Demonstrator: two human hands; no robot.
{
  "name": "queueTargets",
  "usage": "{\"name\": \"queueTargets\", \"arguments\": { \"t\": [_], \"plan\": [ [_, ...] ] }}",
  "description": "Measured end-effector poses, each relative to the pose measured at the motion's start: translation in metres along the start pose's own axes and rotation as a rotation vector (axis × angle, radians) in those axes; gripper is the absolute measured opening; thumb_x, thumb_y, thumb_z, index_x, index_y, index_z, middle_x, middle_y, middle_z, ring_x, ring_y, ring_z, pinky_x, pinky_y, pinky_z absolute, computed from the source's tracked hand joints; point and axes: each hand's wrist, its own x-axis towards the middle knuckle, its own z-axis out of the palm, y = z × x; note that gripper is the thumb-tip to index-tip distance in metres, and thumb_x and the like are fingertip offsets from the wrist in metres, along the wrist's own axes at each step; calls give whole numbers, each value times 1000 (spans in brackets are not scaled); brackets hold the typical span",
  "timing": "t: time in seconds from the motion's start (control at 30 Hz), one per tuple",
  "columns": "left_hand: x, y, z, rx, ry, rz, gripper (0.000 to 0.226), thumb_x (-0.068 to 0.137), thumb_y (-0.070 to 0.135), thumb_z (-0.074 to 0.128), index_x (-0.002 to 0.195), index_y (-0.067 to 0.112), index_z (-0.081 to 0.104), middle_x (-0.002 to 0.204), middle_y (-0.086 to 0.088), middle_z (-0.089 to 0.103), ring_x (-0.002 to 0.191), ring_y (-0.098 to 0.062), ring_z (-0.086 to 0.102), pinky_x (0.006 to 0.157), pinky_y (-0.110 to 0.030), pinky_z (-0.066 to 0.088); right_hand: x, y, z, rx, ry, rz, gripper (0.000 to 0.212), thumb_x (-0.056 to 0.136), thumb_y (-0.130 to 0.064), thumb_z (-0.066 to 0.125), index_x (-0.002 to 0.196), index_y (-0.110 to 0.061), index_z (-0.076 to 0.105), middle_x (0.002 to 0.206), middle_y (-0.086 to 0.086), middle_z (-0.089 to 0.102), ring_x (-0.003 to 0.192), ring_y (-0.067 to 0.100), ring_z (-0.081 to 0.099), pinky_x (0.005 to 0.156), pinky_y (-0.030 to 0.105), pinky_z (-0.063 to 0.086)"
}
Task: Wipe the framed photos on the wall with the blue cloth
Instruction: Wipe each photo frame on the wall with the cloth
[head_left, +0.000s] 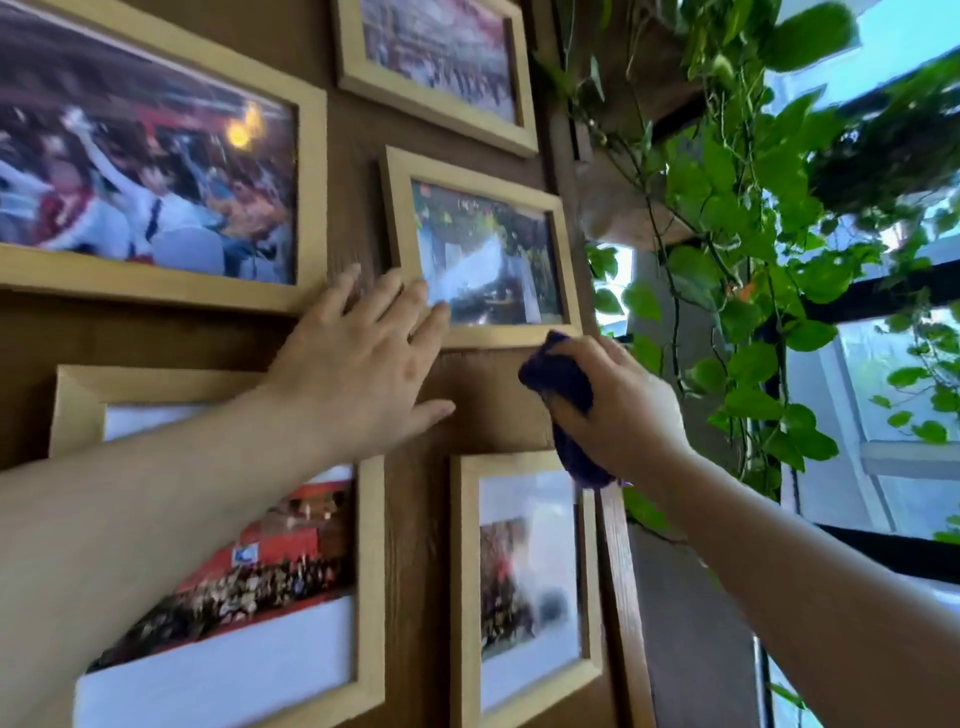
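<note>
A brown wood-grain wall (483, 410) is filling the left and middle of the view, and five light wooden frames are hanging on it. A large frame (156, 171) is sitting at upper left, another (436, 73) at top centre, a small frame (483, 249) in the middle, a wide frame (223, 571) at lower left, and an upright frame (524, 587) at lower right.

The left hand (358, 364) is lying flat and spread wide against the wall, its fingertips (431, 306) touching the lower left corner of the small frame.

The right hand (618, 405) is closing around the blue cloth (566, 389), bunched up, just below the small frame's lower right corner and above the upright frame. Whether the cloth is touching the wall cannot be told.

To the right, green trailing vines (737, 218) are hanging in front of a bright window with dark bars (883, 296). The photos are looking blurred.
</note>
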Motion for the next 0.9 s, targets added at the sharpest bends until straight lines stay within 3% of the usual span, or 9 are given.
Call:
{"name": "queueTargets", "arguments": {
  "t": [0.17,0.33,0.53,0.6,0.7,0.8,0.9],
  "plan": [
    [30,-32,-10,54,20,-123,92,79,74,19,145,10,19,153,-14,28,141,-31,19,113,-52,20,86,-27,2,107,123,0,36,83,-42,56,117,-36,47,112,-4,58,78,17,54,57,30,42],
    [43,-37,-3,98,-26,-175,97,75,80,24,146,14,23,153,-14,26,141,-31,18,115,-53,15,129,-52,21,136,164,-84,35,82,-40,56,116,-33,47,113,-2,57,76,13,51,48,22,35],
    [51,-36,5,96,-33,-199,99,69,84,35,144,20,27,154,-12,27,142,-31,17,115,-56,10,154,-60,36,118,215,-126,37,84,-40,56,118,-30,47,107,-1,57,74,14,47,49,24,31],
    [54,-36,6,99,-25,-188,99,67,83,38,143,19,30,150,-11,32,140,-30,20,114,-57,11,158,-47,32,62,205,-123,36,84,-40,56,117,-30,48,106,1,57,76,20,52,50,27,38],
    [55,-36,8,125,-13,-181,102,66,84,36,143,19,26,149,-10,35,139,-30,22,112,-58,8,167,-12,25,-39,158,7,33,84,-39,56,114,-29,49,108,4,57,82,28,58,57,37,48],
    [54,-36,10,126,-17,-183,104,66,85,31,145,18,20,151,-11,31,140,-29,20,112,-59,5,168,26,21,-133,117,164,31,84,-37,56,113,-27,50,109,5,57,82,29,58,56,34,42],
    [55,-36,9,118,-20,-174,104,67,85,30,145,17,18,150,-10,31,140,-29,19,112,-60,4,161,37,24,-73,101,207,35,84,-38,57,117,-27,50,110,4,58,84,26,58,59,35,48]
  ]
}}
